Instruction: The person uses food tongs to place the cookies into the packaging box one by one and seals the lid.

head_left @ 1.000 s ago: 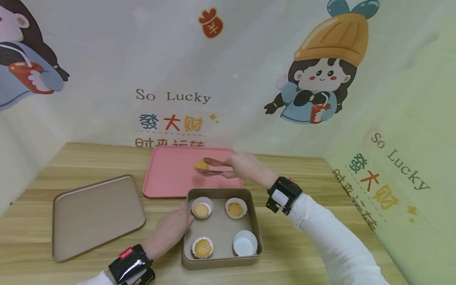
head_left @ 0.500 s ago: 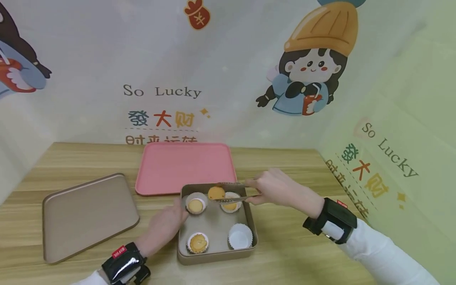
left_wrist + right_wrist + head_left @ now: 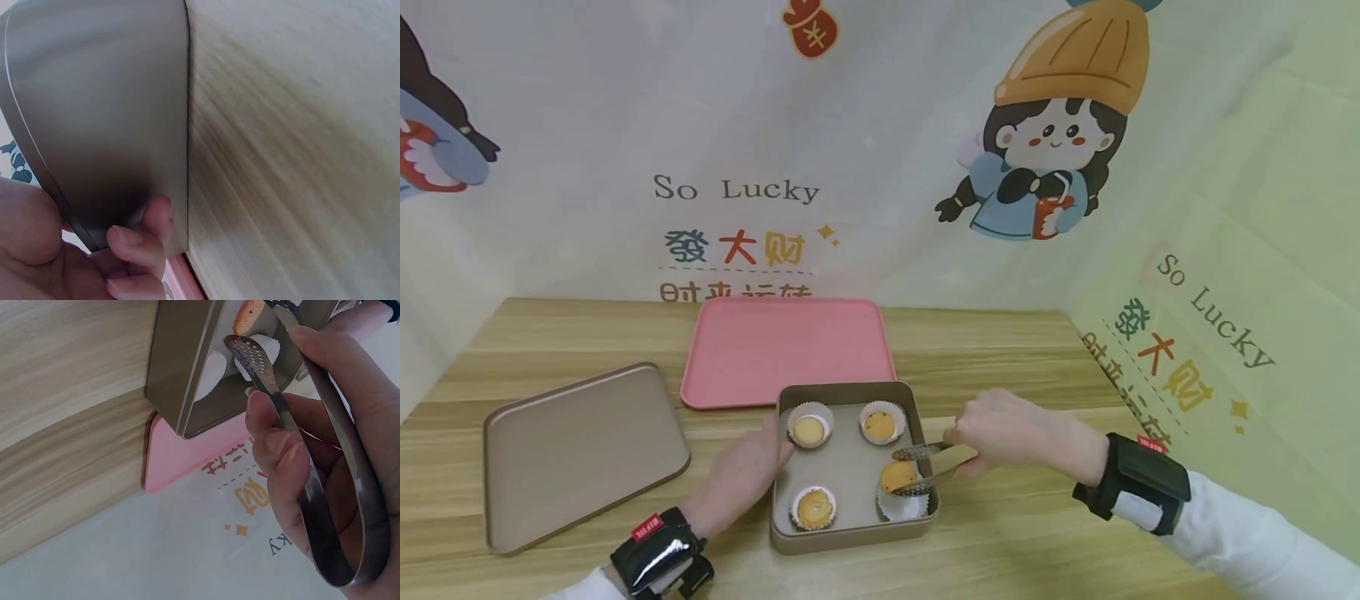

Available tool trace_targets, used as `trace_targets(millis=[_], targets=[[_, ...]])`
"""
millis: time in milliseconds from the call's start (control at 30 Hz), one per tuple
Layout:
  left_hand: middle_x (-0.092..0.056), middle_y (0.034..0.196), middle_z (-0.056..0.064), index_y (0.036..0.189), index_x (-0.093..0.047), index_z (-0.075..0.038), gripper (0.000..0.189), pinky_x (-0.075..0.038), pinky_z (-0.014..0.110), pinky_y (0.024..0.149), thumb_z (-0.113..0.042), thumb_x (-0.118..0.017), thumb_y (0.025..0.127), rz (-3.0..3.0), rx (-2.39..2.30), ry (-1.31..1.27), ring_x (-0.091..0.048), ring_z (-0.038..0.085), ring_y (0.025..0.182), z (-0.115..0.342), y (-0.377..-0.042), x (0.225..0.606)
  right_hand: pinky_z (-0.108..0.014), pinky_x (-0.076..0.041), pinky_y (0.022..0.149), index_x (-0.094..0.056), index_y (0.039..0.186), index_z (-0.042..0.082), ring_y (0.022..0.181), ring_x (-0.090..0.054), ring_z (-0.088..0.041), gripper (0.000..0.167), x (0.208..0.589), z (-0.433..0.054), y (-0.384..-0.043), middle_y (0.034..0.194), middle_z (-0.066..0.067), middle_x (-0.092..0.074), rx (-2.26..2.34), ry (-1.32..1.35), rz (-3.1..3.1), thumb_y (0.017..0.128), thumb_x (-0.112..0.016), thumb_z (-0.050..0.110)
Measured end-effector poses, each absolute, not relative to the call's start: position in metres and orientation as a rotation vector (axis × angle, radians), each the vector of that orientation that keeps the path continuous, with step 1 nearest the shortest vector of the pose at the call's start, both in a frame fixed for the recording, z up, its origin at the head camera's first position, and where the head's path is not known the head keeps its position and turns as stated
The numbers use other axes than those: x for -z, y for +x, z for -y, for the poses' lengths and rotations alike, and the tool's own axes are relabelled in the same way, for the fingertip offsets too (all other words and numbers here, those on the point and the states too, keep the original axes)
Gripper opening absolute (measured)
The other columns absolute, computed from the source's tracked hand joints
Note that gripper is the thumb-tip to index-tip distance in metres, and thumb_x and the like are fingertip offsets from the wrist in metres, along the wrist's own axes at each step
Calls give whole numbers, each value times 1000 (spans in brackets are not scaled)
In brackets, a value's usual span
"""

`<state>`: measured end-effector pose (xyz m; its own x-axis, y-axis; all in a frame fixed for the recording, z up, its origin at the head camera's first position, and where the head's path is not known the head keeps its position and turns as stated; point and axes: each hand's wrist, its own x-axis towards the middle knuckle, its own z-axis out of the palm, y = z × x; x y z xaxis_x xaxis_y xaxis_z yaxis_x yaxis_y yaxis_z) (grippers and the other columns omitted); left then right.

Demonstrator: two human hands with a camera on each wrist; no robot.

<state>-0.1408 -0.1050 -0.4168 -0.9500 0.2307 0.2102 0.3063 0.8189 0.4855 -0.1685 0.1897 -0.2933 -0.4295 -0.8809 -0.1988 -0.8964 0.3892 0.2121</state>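
Note:
My right hand (image 3: 1003, 432) holds metal tongs (image 3: 325, 487) with perforated tips, inside the square baking pan's right side. Between the tips sits a small round golden cake (image 3: 898, 477), just above the white paper cup (image 3: 904, 505) at the front right. Three other paper cups in the pan each hold a round cake: back left (image 3: 808, 431), back right (image 3: 880, 426) and front left (image 3: 813, 508). My left hand (image 3: 747, 471) grips the left wall of the pan (image 3: 842, 543). In the left wrist view, its curled fingers (image 3: 140, 250) lie against the pan's outer wall.
Behind the pan lies a bare pink tray (image 3: 786, 350). A flat brown-grey tray (image 3: 583, 454) rests on the wooden table (image 3: 1022, 525) to the left. A printed cloth (image 3: 887, 167) closes off the back and the right side.
My right hand has carried the cake in the tongs from the pink tray, over the pan's back, to the front right cup. The left hand stays at the pan.

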Motion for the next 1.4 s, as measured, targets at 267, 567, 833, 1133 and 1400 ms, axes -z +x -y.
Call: trace_targets(millis=[267, 567, 833, 1133, 1400], targets=[[-35, 51, 0, 86, -37, -1, 17, -31, 26, 31, -10, -50, 91, 2823, 777, -452, -38, 14, 41, 105, -140, 415, -17, -36, 41, -66, 71, 14, 44, -40, -2, 25, 300, -185, -167, 57, 9, -53, -508, -1716, -2533, 68, -74, 38], [-34, 50, 0, 86, -37, -1, 17, -30, 25, 31, -10, -51, 91, 2822, 774, -450, -36, 13, 40, 105, -140, 415, -20, -35, 40, -56, 59, 16, 45, -30, -5, 31, 309, -172, -168, 52, 11, -42, -606, -1717, -2537, 63, -75, 41], [-36, 51, 2, 84, -37, -1, 17, -31, 26, 31, -10, -50, 90, 2858, 783, -392, -39, 15, 41, 104, -140, 414, -21, -34, 39, -48, 55, 17, 47, -28, -7, 37, 315, -161, -170, 53, 11, -37, -691, -1701, -2543, 61, -75, 42], [-35, 52, 2, 84, -37, -1, 17, -31, 27, 32, -9, -50, 90, 2842, 784, -425, -38, 15, 42, 103, -140, 416, -23, -39, 43, -64, 70, 14, 47, -39, -5, 31, 297, -172, -172, 56, 9, -49, -456, -1507, -2580, 67, -73, 43], [-36, 53, 3, 84, -37, -1, 16, -31, 27, 33, -10, -50, 89, 2887, 805, -380, -38, 15, 43, 103, -140, 414, -20, -28, 38, -62, 77, 10, 42, -33, -3, 26, 279, -198, -190, 49, 10, -38, -115, -1352, -2792, 77, -69, 35]])
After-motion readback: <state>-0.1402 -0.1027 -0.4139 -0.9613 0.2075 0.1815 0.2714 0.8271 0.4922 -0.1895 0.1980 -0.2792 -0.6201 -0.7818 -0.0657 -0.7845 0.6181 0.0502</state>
